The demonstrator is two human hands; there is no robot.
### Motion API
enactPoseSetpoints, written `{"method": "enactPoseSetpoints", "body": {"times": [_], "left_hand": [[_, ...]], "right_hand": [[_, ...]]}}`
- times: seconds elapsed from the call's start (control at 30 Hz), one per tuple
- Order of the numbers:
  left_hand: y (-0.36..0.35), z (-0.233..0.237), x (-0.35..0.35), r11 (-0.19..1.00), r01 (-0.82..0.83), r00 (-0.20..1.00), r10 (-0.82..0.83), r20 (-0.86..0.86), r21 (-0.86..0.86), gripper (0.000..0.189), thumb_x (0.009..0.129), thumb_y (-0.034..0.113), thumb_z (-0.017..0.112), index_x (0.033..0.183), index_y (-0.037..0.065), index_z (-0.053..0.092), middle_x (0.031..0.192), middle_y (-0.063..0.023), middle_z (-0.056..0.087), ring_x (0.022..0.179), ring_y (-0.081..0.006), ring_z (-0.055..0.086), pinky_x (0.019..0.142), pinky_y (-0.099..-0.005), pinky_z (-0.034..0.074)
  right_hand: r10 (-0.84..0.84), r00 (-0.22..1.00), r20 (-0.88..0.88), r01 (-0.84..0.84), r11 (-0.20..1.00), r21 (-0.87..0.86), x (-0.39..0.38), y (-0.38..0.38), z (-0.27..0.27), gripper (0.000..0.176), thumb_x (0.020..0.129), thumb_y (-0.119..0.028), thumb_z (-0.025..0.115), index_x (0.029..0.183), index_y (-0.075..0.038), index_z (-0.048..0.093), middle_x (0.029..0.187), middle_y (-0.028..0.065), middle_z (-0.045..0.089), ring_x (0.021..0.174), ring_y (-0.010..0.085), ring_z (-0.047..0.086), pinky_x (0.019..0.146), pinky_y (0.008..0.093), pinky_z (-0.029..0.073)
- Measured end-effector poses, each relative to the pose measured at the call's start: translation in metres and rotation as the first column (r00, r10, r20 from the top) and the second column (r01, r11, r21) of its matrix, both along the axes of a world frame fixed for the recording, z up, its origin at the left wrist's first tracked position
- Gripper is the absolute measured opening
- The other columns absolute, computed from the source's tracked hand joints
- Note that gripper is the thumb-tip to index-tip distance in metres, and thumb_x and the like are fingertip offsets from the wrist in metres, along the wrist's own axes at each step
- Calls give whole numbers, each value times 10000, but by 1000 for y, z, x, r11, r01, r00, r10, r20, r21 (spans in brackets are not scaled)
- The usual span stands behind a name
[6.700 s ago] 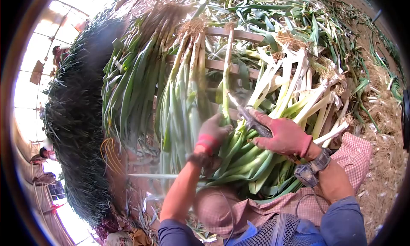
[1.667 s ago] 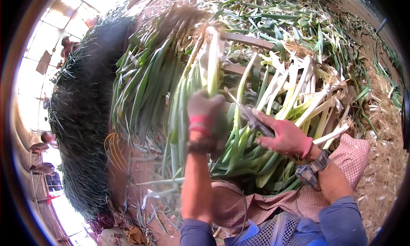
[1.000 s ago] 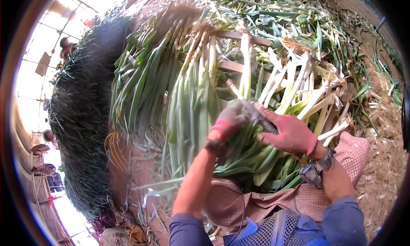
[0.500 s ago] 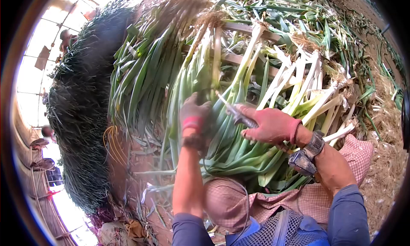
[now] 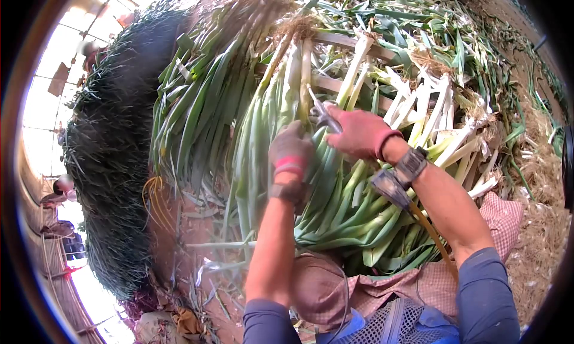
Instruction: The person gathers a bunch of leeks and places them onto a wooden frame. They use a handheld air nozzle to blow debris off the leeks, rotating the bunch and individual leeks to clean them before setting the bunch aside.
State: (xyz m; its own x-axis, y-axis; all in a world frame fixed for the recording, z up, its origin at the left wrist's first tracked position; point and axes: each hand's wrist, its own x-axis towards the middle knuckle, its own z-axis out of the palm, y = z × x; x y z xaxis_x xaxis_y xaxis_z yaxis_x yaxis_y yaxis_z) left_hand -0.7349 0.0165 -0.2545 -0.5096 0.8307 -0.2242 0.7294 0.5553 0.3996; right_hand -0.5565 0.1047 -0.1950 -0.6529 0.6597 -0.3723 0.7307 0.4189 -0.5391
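My left hand [image 5: 291, 148], in a dark glove with a pink cuff, is closed around the green leaves of a long green onion [image 5: 292, 75]. Its pale stalk and brown roots point away from me. In my red-gloved right hand [image 5: 362, 133] is a grey air blow gun [image 5: 324, 118]. The thin nozzle points up and left, close beside the pale stalks, just right of my left hand. A hose [image 5: 433, 239] runs below my right forearm. More green onions [image 5: 335, 206] lie across my lap, roots away from me.
Wooden slats [image 5: 335, 84] show beneath the stalks. Left stands a tall, dense stack of green onions [image 5: 107, 182]. Stripped leaves [image 5: 412, 21] are heaped at the back, and pale peelings [image 5: 538, 224] cover the ground at right. People [image 5: 63, 188] are at far left.
My right hand has moved up and left with the air blow gun, bringing its nozzle closer to the stalks. My left hand has shifted slightly right.
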Motion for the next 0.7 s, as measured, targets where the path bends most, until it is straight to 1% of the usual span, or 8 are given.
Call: {"method": "enactPoseSetpoints", "body": {"times": [0.07, 0.27, 0.33, 0.47, 0.53, 0.6, 0.67, 0.7], "left_hand": [[9, -8, 0, 996, 32, 997, -26, -74, 85, 333, 932, 306, 692, 1235, 186, 757, 1246, -141, 744, 1153, -359, 703, 949, -466, 563], [36, -14, 4, 990, 29, 979, -55, -194, -134, 402, 970, 387, 658, 1320, 188, 666, 1294, -116, 705, 1154, -369, 711, 936, -518, 582], [40, -20, 4, 980, -23, 960, -33, -277, -197, 430, 964, 391, 670, 1346, 194, 659, 1363, -105, 668, 1170, -366, 713, 942, -516, 588], [47, -9, -3, 969, 12, 963, -77, -260, -245, 351, 944, 303, 679, 1246, 133, 741, 1314, -145, 696, 1133, -324, 740, 897, -467, 609], [51, -8, -5, 977, 6, 965, -62, -256, -214, 295, 926, 320, 695, 1125, 131, 803, 1218, -153, 759, 1099, -326, 759, 889, -450, 610], [57, -13, -7, 954, -52, 981, -6, -193, -295, 301, 901, 342, 719, 1080, 125, 826, 1117, -164, 798, 1064, -331, 776, 882, -429, 611], [58, -17, -6, 953, -69, 983, 15, -183, -295, 326, 879, 367, 737, 1064, 117, 836, 1105, -166, 804, 1067, -334, 778, 874, -418, 612], [56, -16, -5, 949, -64, 988, 17, -154, -308, 411, 861, 441, 746, 1071, 99, 833, 1110, -173, 802, 1066, -351, 775, 888, -445, 610]], "right_hand": [[-15, 1000, 7, 15, 999, 39, -9, 15, -4, 814, 932, -481, 641, 1611, -87, 426, 1140, 267, 743, 1074, 429, 722, 976, 499, 555], [-56, 998, 8, 54, 986, 159, -37, 62, -23, 822, 942, -473, 663, 1634, -115, 403, 1230, 236, 744, 1148, 401, 716, 1037, 480, 533], [-98, 989, 109, 95, 995, 28, -46, 72, -3, 822, 947, -409, 659, 1649, -90, 377, 1457, 212, 647, 1312, 381, 645, 1140, 461, 484], [-87, 992, 94, 86, 996, 19, -42, 69, -4, 797, 949, -410, 662, 1637, -106, 400, 1416, 217, 671, 1269, 381, 668, 1111, 461, 502], [-12, 1000, 12, 12, 997, 74, -25, 58, -26, 795, 953, -485, 658, 1624, -136, 413, 1097, 248, 757, 998, 392, 749, 904, 470, 582], [-1, 998, -63, -5, 996, -85, -1, 31, -20, 808, 944, -497, 653, 1633, -158, 405, 1019, 245, 754, 907, 388, 753, 864, 483, 588], [14, 999, 30, -6, 969, -247, 17, 1, 12, 782, 955, -464, 647, 1611, -101, 423, 1158, 257, 745, 1058, 410, 733, 966, 488, 559], [109, 994, -10, -109, 979, -170, 25, -9, 2, 800, 955, -468, 643, 1625, -100, 405, 1109, 256, 753, 1023, 416, 740, 947, 501, 564]]}}
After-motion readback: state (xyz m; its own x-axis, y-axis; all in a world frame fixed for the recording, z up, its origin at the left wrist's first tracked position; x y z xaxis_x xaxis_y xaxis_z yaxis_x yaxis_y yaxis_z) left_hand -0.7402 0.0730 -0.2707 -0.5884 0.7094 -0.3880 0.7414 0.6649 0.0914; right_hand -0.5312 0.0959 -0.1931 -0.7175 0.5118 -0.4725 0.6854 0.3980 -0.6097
